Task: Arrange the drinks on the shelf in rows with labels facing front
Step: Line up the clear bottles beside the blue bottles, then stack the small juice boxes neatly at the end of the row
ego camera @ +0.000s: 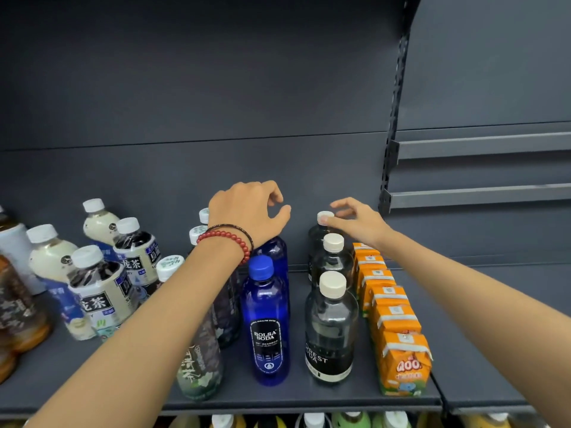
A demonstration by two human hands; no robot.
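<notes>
**Fig. 1. Both hands at the back of the drinks shelf**

Head view. The right hand (355,222), right of centre, reaches over a single-file row of three dark bottles. It pinches the white cap (326,214) of the rear dark bottle (315,239): the thumb lies across the cap's near side, and the fingers (343,205) bend round behind it. This bottle stands upright against the back panel, with the middle dark bottle (333,261) and the front dark bottle (329,329) in line before it.

The left hand (247,211), at centre, hangs above the rear blue bottle (275,248). Its fingers (275,193) are loosely curled, with a gap to the thumb, and grasp nothing. Whether the wrist touches that bottle's top cannot be told. A red bead bracelet (228,236) circles the wrist.

The front blue bottle (268,319) shows its label forward. A row of orange cartons (392,310) runs just right of the dark bottles. Tea bottles (102,285) stand unevenly at the left of the shelf (293,390), some tilted.
</notes>
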